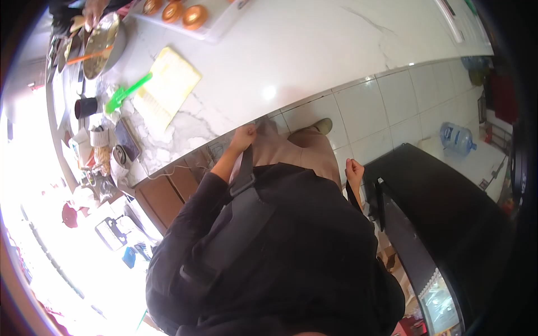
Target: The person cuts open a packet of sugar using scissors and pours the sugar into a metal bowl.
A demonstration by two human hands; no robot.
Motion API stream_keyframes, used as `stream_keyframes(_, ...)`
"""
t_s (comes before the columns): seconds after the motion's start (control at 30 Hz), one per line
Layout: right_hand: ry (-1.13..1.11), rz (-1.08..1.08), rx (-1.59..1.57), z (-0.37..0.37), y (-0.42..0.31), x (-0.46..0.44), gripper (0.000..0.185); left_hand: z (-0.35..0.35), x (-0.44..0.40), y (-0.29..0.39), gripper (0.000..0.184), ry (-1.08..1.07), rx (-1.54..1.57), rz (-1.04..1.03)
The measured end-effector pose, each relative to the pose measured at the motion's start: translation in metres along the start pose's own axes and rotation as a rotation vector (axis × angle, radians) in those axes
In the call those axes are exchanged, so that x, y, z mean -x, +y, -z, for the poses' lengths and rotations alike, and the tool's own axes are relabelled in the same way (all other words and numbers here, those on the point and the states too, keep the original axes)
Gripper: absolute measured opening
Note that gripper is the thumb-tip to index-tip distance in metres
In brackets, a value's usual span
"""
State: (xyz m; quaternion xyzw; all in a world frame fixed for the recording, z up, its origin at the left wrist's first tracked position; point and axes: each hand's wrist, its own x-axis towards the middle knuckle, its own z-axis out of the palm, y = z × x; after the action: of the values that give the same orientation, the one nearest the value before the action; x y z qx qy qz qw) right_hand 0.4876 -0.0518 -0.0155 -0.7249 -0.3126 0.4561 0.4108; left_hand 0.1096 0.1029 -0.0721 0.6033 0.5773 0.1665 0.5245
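1. White counter (291, 50): smooth, glossy stone look with grey veining.
2. Black garment (302, 241): matte cloth over the wearer's torso, long-sleeved.
3. Black surface (437, 190): flat, dark and straight-edged, on the right side.
4. Tiled floor (364, 106): pale square tiles, visible grout lines.
5. Tray (216, 27): pale, straight-sided, on the counter, holding round orange-brown pieces (195, 17).
6. Metal bowl (115, 51): rounded, its inside smeared; an orange utensil (89, 56) lies across it. Another person's hand (94, 10) is near its rim.
7. Water jug (457, 139): clear, bluish, ribbed plastic, lying on its side.
8. Yellow paper (172, 84): flat on the counter, with lines of writing too blurred to read.
9. Green utensil (126, 95): shiny, broad-headed, its handle end overlapping the paper.
10. Left hand (245, 137): fingers curled closed around the left strap (245, 165), a flat, dark band in front of the body, near the counter edge.
11. Right hand (354, 169): fingers pinched together on the right strap (352, 196), a narrower-looking dark band beside the torso.
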Motion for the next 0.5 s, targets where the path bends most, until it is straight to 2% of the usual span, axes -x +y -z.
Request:
stream_keyframes(0.2,0.267,0.017,0.004,0.09,0.067,-0.02,0.037,-0.087,-0.076,0.069,0.012,-0.097,-0.102,-0.168)
stream_keyframes(0.27,0.335,0.048,-0.025,0.123,0.069,-0.034,0.037,-0.127,-0.113,0.097,0.012,-0.124,-0.178,-0.268)
stream_keyframes(0.43,0.521,0.054,-0.091,0.192,0.073,-0.028,0.035,-0.208,-0.157,0.166,0.011,-0.221,-0.217,-0.31)
stream_keyframes(0.5,0.487,0.016,-0.095,0.209,0.071,-0.031,0.033,-0.234,-0.173,0.187,0.011,-0.277,-0.237,-0.337)
